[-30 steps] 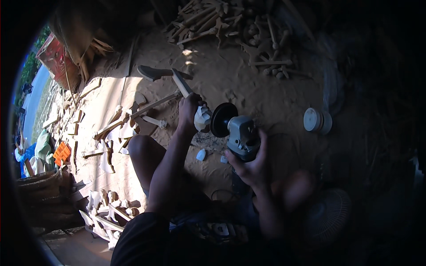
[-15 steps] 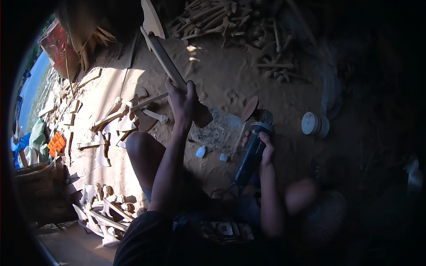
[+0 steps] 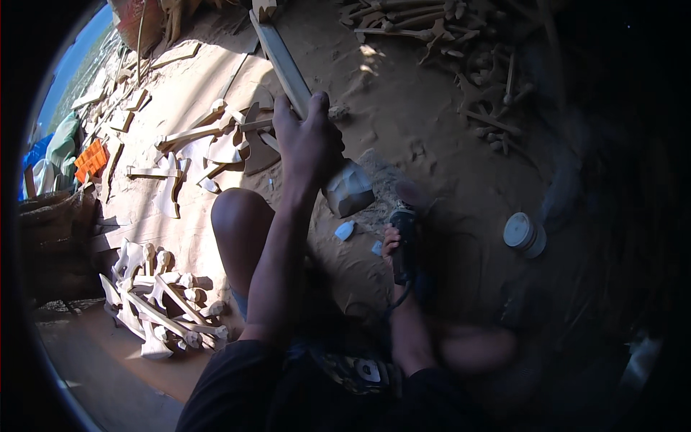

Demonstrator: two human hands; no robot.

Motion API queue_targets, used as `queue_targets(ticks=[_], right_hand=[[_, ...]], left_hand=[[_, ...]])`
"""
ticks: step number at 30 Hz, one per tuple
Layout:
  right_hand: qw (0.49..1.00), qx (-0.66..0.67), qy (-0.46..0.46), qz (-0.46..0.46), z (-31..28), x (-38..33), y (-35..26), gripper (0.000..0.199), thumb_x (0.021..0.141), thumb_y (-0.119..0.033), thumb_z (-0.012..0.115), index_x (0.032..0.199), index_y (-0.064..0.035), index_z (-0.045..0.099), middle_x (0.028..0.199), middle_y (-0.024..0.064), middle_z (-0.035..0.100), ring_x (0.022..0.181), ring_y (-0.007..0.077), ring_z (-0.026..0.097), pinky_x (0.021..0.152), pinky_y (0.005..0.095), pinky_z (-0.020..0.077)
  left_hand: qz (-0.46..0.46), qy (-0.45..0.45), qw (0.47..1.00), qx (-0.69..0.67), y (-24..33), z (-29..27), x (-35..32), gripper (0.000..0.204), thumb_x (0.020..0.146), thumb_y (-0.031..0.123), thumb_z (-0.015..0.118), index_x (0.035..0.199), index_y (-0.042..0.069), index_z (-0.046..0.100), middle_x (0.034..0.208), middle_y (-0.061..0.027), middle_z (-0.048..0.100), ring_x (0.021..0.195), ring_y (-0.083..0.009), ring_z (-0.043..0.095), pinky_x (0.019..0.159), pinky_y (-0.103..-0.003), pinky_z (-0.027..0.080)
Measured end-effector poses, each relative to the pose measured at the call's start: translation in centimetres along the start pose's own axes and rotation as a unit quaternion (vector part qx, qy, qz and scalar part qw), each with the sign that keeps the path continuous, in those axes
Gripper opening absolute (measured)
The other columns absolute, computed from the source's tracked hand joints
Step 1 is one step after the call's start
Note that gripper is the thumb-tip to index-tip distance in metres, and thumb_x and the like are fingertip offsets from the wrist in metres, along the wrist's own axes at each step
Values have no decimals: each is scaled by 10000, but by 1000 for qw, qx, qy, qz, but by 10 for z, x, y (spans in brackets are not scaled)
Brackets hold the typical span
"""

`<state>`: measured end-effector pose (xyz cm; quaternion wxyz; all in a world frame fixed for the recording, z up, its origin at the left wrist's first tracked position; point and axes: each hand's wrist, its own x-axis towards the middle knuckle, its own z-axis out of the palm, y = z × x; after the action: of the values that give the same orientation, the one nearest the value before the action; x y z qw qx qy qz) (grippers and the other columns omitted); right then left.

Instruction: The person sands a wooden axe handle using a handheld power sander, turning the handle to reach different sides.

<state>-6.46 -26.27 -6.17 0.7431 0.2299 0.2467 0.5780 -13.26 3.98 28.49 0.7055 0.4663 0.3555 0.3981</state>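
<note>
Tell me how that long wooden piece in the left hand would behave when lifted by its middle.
The long wooden piece looks stiff: it stays straight beyond the left hand. Its thicker carved end probably makes it end-heavy, apt to dip. Flat sides suggest it won't roll.

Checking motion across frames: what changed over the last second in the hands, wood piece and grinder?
The left hand lifted the long wooden piece away from the grinder, so it now points up and away. The right hand lowered the grinder toward the sandy ground, off the wood. Both grips stayed, as did the white round container.
</note>
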Motion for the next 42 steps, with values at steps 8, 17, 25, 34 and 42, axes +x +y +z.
queue_targets(ticks=[8,17,25,34,42], right_hand=[[537,-712,419,-168,62,-6,65,341,813,-151,811,1114,-33,702,963,63,722,859,183,698,834,338,550],[259,-825,424,-269,70,43,48,407,798,-170,816,1140,21,708,1008,104,740,921,226,716,884,380,548],[-152,-939,308,-4,75,96,199,358,914,-225,725,1157,29,662,1185,230,691,1106,411,696,921,501,576],[60,-968,217,114,-64,250,148,205,940,-160,719,1054,11,724,1104,174,725,1017,315,722,866,441,587],[46,-960,264,85,-97,300,145,171,943,-127,733,1047,8,751,1066,148,752,952,261,731,830,395,589]], left_hand=[[14,93,995,19,11,-29,11,283,1002,195,695,1070,11,491,643,-71,553,483,-156,558,436,-311,477],[-39,40,998,-1,23,-52,14,281,1003,162,643,1070,50,395,633,-48,515,445,-141,537,378,-299,440],[-43,73,996,0,28,-102,17,316,995,217,677,1169,10,513,714,-54,557,477,-138,567,414,-296,465],[-3,57,997,-43,32,-132,25,275,1004,254,661,1141,32,572,792,-19,537,472,-95,534,393,-270,451],[-19,41,998,-47,36,-142,30,343,1007,257,661,1225,12,561,716,-8,542,455,-100,543,409,-262,454]])
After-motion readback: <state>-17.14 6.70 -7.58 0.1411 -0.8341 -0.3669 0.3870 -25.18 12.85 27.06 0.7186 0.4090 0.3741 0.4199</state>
